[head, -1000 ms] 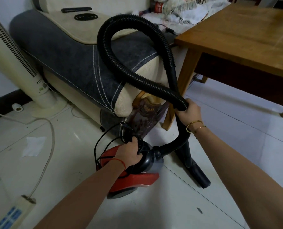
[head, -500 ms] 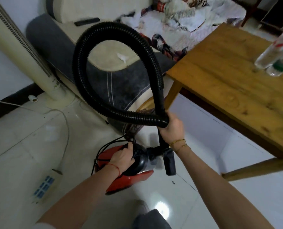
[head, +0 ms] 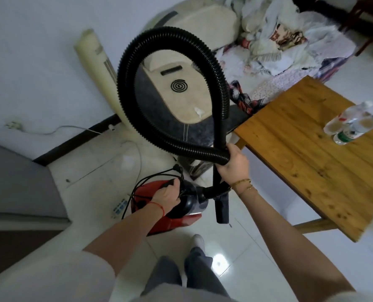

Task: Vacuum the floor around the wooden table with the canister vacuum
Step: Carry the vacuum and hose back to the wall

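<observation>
Gripping the black ribbed hose [head: 172, 147] where its loop crosses the rigid black tube, the right hand [head: 232, 165] is closed around both, with two thin gold bracelets at the wrist. From that fist the hose arcs up and left in a wide loop and comes back down; the tube drops straight below the hand to a flat black nozzle [head: 222, 209], which hangs just beside the canister vacuum [head: 170, 223]. Whether the nozzle touches the white tiled floor [head: 257, 247] cannot be told.

Lower and to the left, the left hand [head: 167, 196], with a red string at its wrist, is clenched on the black handle on top of the red canister; the forearm hides much of the red body. A black cord [head: 150, 178] loops beside that hand, its far end out of sight behind the canister.

To the right of the right hand, very near it, stands the corner of the wooden bench [head: 307, 153], cut off by the right edge; clear bottles [head: 353, 125] on it are blurred. Behind the hose loop lie a grey and cream sofa [head: 181, 101] with a dark spiral object on it, heaped cloths, and a leaning cream tower fan [head: 102, 73]. A white power strip [head: 121, 207] shows partly behind the left forearm. Grey trouser legs and a shoe appear at the bottom.
</observation>
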A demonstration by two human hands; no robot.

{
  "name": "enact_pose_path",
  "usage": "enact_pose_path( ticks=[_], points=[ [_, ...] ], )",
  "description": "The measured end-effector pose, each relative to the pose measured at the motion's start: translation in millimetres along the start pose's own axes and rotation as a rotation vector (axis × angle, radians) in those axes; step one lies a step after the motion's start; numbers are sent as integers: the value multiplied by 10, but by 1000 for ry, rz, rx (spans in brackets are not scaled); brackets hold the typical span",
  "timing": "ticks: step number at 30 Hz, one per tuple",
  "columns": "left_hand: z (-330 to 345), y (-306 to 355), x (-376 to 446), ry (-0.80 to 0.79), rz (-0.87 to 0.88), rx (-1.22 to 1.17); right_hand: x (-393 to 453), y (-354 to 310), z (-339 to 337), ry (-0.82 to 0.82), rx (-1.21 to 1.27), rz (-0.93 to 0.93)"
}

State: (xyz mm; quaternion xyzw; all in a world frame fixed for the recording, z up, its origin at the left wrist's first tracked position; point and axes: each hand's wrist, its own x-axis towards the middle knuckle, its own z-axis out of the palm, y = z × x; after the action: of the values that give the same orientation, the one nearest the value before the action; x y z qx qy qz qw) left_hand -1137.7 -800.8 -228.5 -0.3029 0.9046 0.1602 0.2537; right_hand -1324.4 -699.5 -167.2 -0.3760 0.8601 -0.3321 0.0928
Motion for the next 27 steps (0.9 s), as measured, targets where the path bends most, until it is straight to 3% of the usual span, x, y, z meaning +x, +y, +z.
enact_pose_path(
  ticks=[11, 27],
  points=[
    [-225, -305, -698, 48, -77, -65, -289, -692, -149, -22, 25, -89],
    [-79, -436, -938, 46, -114, -165, -449, -905, -51, -66, 23, -99]
  ],
)
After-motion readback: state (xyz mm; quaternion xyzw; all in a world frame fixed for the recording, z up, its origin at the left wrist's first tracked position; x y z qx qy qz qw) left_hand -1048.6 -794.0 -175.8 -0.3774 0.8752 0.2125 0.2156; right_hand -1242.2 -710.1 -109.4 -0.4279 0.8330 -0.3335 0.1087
